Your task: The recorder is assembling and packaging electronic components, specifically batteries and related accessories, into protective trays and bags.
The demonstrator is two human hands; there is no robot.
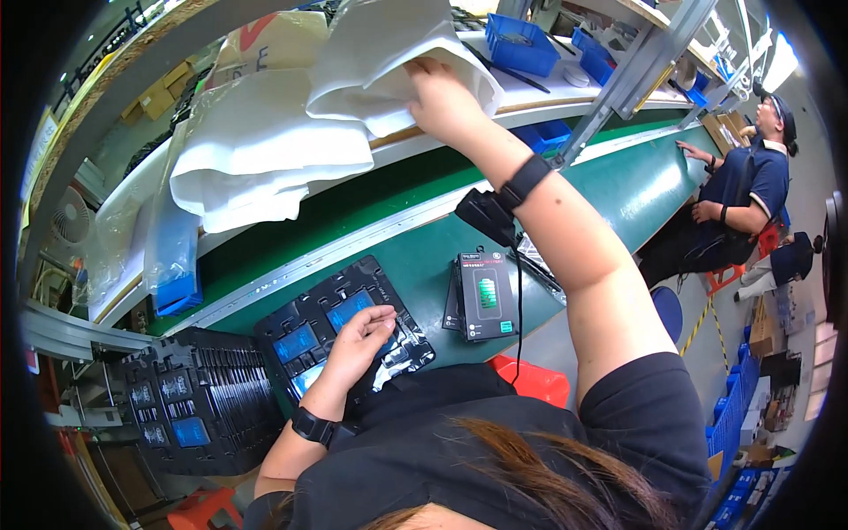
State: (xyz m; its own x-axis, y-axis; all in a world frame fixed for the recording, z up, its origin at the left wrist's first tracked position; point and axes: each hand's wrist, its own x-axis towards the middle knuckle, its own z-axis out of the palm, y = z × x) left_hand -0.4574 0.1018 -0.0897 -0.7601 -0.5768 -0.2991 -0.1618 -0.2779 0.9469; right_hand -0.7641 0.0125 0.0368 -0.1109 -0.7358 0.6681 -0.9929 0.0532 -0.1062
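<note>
My right hand (440,97) reaches up to the far side, inside the mouth of a white wrapping bag (349,75) that hangs over the shelf edge. Its thumb and fingers are apart, and the fingertips touch the white material. Low on the left, my left hand (358,344) is closed, fingers bent against the thumb; whatever it may hold is hidden. It hovers over a black plastic tray (329,305) with blue-labelled flat pieces (295,343) in its pockets. Right of the tray lie black boxes (486,296) printed with a green battery picture.
Stacked black trays (203,397) stand at the left. A second white bag (265,150) drapes from the shelf. Blue bins (521,44) sit on the shelf by a metal post (609,97). A co-worker (746,185) stands at the green bench (618,199); a black cable (519,309) hangs near my right arm.
</note>
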